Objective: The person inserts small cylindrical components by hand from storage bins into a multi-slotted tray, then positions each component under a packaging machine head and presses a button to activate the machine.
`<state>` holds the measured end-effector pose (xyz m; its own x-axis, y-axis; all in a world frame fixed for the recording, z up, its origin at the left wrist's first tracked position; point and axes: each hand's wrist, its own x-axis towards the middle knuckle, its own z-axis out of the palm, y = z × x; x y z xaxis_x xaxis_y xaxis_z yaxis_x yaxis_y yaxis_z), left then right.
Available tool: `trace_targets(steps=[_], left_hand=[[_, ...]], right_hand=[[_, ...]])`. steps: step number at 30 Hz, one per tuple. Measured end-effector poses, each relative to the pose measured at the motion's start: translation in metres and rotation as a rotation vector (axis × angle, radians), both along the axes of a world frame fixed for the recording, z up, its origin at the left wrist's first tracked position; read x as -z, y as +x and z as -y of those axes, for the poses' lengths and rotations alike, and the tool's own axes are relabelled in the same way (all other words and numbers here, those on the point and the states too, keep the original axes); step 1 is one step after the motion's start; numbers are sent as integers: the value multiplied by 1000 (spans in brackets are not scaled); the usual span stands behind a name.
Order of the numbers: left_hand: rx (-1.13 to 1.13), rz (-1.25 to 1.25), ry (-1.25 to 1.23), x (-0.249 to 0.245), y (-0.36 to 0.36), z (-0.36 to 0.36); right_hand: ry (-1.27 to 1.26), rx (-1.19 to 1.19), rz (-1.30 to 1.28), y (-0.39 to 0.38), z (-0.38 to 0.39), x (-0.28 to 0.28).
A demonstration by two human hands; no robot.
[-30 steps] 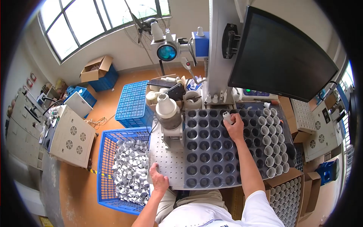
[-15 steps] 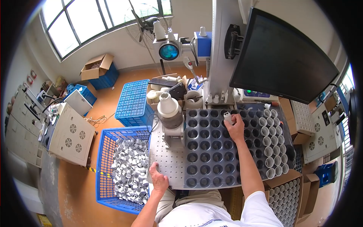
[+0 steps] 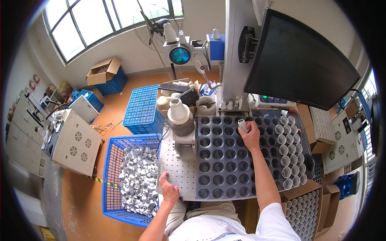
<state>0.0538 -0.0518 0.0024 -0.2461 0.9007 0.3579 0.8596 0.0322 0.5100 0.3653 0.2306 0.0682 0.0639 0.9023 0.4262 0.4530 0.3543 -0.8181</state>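
My right hand (image 3: 251,135) pinches a small white plastic part (image 3: 242,125) above the upper rows of a dark tray (image 3: 223,148) with round pockets. At the tray's right side, several white cups (image 3: 285,160) sit in rows. My left hand (image 3: 169,190) rests at the front left edge of the perforated metal plate (image 3: 183,176), its fingers apart and nothing in them. A white cone-shaped piece (image 3: 179,114) stands on a fixture just behind that plate.
A blue basket (image 3: 107,176) full of white parts (image 3: 138,180) is left of the plate. Behind are a blue crate (image 3: 140,106), a lens head (image 3: 179,54) and a column. A monitor (image 3: 301,60) hangs at the upper right. A carton (image 3: 317,184) of cups is at the lower right.
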Motion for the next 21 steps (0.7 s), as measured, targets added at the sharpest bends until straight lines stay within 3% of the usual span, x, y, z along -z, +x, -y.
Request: trace_targets(steps=[6,8,12,16,20,21], left_hand=[[-126,319,-103,-13,-12,-14],[-110,274,39,-9,-38,-37],[-132,363,244,-130,-55,-118],[31,461,444,-224,-34,-196],[281,300,336,-239,-19,-239],[317,393,348,-252,-18,-231]], right_hand=[[13,2,-1,1,-1,3],[8,14,-43,2,-4,8],[-118,26,-192,9,-23,14],[-172,-206,-621,-37,-15,-61],[-94,-501,-652,-109,8,-142],[-66,-577,-637,-125,16,-156]])
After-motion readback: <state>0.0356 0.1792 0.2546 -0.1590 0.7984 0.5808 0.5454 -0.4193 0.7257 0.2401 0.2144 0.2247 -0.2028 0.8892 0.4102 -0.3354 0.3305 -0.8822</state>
